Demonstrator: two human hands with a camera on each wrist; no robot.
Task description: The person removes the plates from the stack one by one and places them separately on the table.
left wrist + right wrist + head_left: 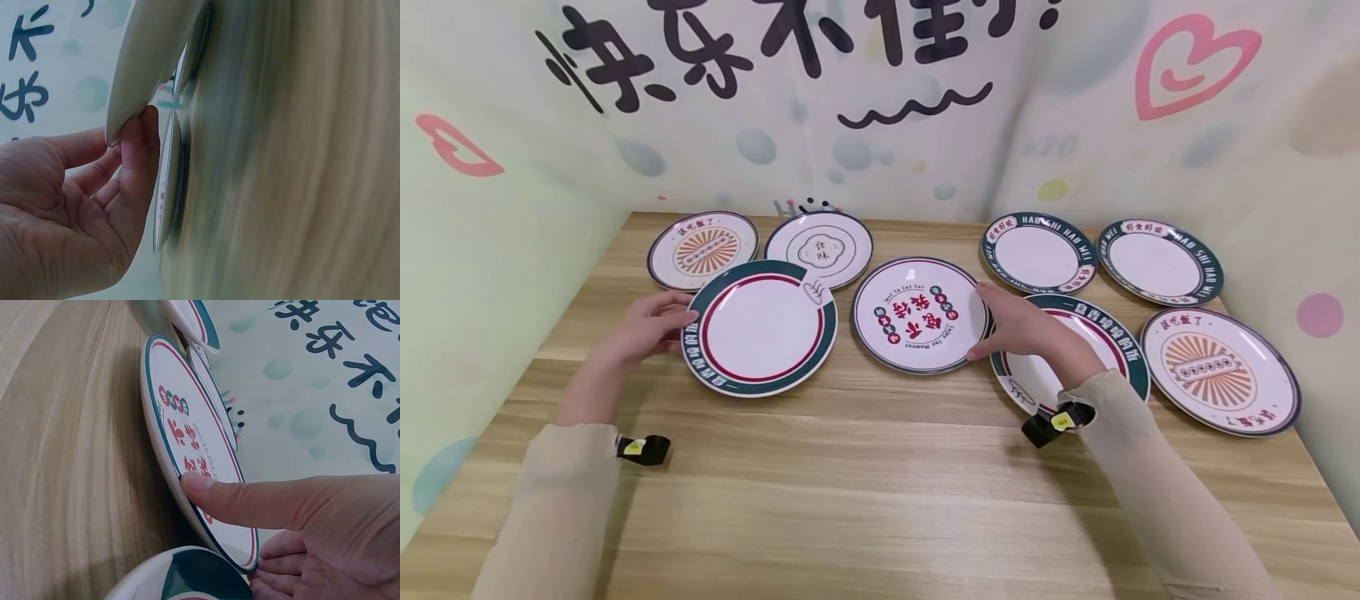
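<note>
My left hand point(651, 327) pinches the left edge of a white plate point(760, 329) with a wide green rim and a red ring. In the left wrist view the thumb and fingers close on that plate's edge point(150, 62), which stands off the wooden table. My right hand point(1028, 327) grips the right edge of a white plate point(867, 310) with red lettering and a thin dark rim. The right wrist view has the thumb on the upper face of this plate point(236, 540), tilted there, with the fingers at its far edge.
Two white plates, one with an orange sunburst point(662, 258) and one with a flower outline point(857, 242), lie at the back left. Two green-rimmed plates point(1037, 254) lie at the back right. Another green-rimmed plate point(1022, 367) is under my right forearm, beside a second sunburst plate point(1273, 392).
</note>
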